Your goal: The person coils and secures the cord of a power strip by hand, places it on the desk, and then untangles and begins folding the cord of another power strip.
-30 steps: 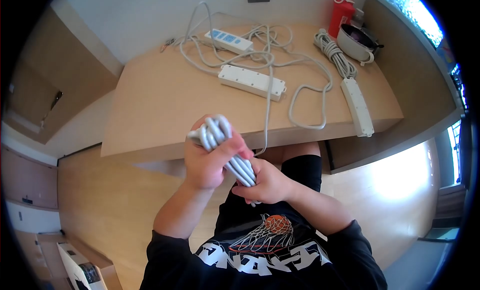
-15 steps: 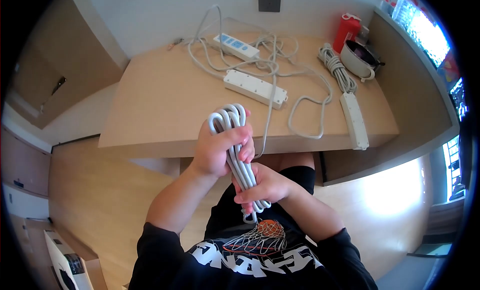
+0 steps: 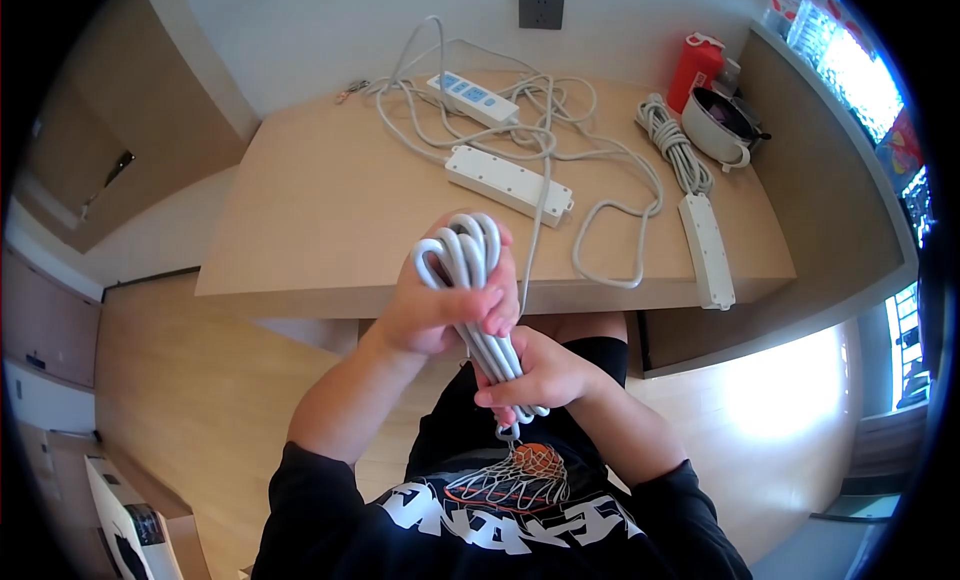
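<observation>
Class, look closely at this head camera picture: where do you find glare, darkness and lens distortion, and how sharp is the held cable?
Head view: strong glare whitens the floor at right; the bright patch at upper right is washed out; the corners fall to black; the room's outer lines lean and curve, as through a wide lens; the looped cable looks fairly sharp, its strands distinct.
</observation>
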### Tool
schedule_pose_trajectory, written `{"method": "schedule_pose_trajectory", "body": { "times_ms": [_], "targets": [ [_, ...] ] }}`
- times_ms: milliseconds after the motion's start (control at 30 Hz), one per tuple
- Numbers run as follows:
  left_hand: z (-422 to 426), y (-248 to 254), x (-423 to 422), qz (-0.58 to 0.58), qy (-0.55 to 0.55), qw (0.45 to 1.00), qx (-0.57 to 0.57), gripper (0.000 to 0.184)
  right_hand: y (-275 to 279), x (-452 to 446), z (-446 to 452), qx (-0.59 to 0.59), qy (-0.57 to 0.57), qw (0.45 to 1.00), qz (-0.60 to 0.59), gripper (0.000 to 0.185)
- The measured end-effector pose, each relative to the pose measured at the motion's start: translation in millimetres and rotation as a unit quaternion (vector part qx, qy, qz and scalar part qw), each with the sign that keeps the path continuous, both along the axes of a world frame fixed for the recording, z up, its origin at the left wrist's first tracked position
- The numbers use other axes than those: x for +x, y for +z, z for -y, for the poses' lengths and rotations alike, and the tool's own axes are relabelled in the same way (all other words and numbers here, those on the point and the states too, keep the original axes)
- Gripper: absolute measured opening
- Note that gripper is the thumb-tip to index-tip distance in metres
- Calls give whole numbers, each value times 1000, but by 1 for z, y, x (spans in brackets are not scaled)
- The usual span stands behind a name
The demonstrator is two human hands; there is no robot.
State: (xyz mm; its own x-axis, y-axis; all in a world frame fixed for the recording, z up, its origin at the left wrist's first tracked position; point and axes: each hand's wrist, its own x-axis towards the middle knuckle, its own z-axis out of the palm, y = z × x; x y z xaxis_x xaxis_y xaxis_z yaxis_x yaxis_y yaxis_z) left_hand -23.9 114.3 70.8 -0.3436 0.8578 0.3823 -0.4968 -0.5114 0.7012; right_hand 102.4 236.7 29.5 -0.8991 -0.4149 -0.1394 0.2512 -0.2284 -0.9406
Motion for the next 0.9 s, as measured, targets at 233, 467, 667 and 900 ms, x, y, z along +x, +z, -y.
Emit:
{"method": "schedule_pose_trajectory", "body": {
  "times_ms": [233,467,667,900],
  "targets": [
    [2,-23,-3,-2,-52,999,16,131,1,5,2,-59,6,998,23,16],
    [-4,-20,7,156,-2,988,-20,19,-9,-3,0,-32,-4,998,45,31],
    [0,-7,23,95,120,986,-67,18,-6,8,9,204,-179,951,-150,57],
    [5,-11,28,51,102,993,-18,24,12,8,27,391,-183,901,-48,45]
  ]
}}
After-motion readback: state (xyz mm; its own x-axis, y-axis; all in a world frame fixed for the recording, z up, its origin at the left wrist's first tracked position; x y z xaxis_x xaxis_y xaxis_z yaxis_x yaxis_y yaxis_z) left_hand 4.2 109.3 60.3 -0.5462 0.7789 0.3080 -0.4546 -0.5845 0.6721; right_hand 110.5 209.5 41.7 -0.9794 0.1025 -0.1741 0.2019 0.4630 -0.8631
